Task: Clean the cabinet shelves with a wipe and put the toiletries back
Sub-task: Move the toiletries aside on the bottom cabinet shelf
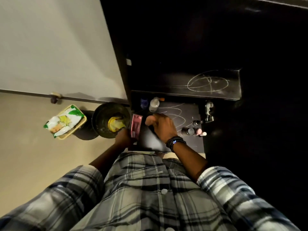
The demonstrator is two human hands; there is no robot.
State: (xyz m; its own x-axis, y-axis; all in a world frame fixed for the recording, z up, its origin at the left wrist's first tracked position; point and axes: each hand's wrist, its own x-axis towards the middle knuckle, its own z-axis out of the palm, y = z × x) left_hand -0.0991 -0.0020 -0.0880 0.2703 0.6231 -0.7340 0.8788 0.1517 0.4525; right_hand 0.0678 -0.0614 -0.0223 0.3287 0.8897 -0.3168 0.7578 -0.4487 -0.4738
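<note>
I look down into a dark cabinet. My left hand [122, 139] holds a pink box [136, 127] upright at the left edge of the lower shelf [191, 114]. My right hand [160, 127], with a beaded bracelet on its wrist, presses down on a pale grey wipe [150, 141] on that shelf, fingers curled over it. Chalk scribbles mark the lower shelf, and a chalk circle marks the upper shelf [208, 82]. A clear bottle [154, 104] and a blue bottle [144, 102] stand at the back left. Several small bottles [194, 130] cluster at the right.
A round bin [103, 114] with a yellow item inside stands on the floor left of the cabinet. Beside it a basket [82, 121] holds a green and white wipes pack [64, 122]. A metal hinge [209, 112] sits at the shelf's right side. A pale door stands behind.
</note>
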